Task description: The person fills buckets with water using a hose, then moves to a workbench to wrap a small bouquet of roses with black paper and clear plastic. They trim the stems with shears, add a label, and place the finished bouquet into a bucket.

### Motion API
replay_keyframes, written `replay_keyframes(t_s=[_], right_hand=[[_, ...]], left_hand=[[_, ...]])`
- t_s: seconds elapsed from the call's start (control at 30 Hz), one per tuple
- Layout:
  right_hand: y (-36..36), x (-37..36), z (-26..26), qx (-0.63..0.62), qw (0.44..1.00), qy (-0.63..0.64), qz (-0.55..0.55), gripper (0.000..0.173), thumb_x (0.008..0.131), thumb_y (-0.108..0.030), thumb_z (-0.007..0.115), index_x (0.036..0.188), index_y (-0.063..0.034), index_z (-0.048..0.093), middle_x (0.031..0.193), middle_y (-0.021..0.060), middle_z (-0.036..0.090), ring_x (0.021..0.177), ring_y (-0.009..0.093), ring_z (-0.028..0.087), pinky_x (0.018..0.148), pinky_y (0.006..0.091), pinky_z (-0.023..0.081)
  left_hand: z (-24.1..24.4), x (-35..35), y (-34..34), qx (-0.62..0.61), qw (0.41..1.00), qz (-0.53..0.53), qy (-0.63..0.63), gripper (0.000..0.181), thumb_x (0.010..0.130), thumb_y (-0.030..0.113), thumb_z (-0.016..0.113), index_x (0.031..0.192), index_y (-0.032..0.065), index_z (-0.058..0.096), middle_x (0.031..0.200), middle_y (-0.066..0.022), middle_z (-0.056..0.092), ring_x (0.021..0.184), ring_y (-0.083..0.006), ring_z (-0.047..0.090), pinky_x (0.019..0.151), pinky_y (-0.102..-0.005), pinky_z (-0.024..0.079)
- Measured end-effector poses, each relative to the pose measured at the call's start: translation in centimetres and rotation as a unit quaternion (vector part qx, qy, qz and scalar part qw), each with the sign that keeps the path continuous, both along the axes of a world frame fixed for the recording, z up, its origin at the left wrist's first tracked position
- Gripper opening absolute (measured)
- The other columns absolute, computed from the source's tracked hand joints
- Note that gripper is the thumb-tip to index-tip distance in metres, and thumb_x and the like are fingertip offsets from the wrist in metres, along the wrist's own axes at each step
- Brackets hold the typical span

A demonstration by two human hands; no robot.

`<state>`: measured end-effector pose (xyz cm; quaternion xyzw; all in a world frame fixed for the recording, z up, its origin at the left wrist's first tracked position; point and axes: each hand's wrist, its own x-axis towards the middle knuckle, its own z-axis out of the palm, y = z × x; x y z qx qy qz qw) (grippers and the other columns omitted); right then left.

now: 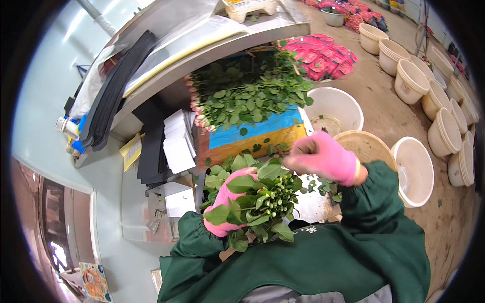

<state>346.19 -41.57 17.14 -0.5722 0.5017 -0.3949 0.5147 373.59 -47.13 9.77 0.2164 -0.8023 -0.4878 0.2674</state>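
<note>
My left hand (227,206), in a pink glove, is wrapped around a bunch of leafy green stems (261,185). The pale cut stem ends (273,202) point up towards me, and the flower heads of this bunch are out of sight. To the right of the bunch, my right hand (324,157) is raised in a pink glove with bare fingertips. Its fingers are curled and blurred, so whether they hold anything is unclear. Beyond both hands, long-stemmed roses (250,100) lie in a pile, their pink-and-white blooms (199,113) to the left.
A blue-and-yellow painted stand (257,130) bears the roses, under a metal shelf (261,36). White cards (178,142) and black sheets (151,159) are at left. A white bucket (335,108) and a tan tub (365,147) stand at right, with pink-wrapped bundles (322,58) behind.
</note>
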Motion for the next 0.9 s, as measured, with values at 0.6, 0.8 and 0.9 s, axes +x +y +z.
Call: replay_keyframes(t_s=[0.6,0.8,0.9], right_hand=[[4.3,-0.3,-11.8,0.057,0.965,-0.239,-0.089,0.061,0.098,-0.033,0.058,0.148,-0.0031,0.04,0.132,0.0131,0.059,0.114,0.024,0.06,0.093,0.0369,0.052],[10.5,-3.6,-15.0,-0.055,0.907,-0.28,-0.31,0.063,0.103,-0.048,0.042,0.146,-0.0017,0.039,0.137,0.0135,0.052,0.12,0.026,0.055,0.101,0.0409,0.047],[13.3,-9.1,-22.8,0.091,0.898,-0.288,-0.32,0.053,0.104,-0.042,0.043,0.137,-0.0007,0.05,0.123,0.0092,0.058,0.103,0.02,0.058,0.088,0.0372,0.051]], left_hand=[[3.8,-3.7,-2.0,-0.31,0.948,-0.016,-0.072,0.042,0.079,0.02,0.074,0.119,0.0091,0.065,0.118,-0.0086,0.065,0.113,-0.0275,0.06,0.103,-0.0403,0.044],[2.4,-4.5,-2.1,-0.157,0.985,-0.078,0.003,0.069,0.077,0.023,0.075,0.137,0.0018,0.048,0.135,-0.0169,0.051,0.13,-0.0331,0.048,0.112,-0.0451,0.034],[-7.2,6.7,-7.8,0.106,0.955,0.274,0.042,0.043,0.095,0.013,0.061,0.134,-0.0014,0.053,0.124,-0.0089,0.063,0.116,-0.0198,0.058,0.101,-0.0314,0.046]])
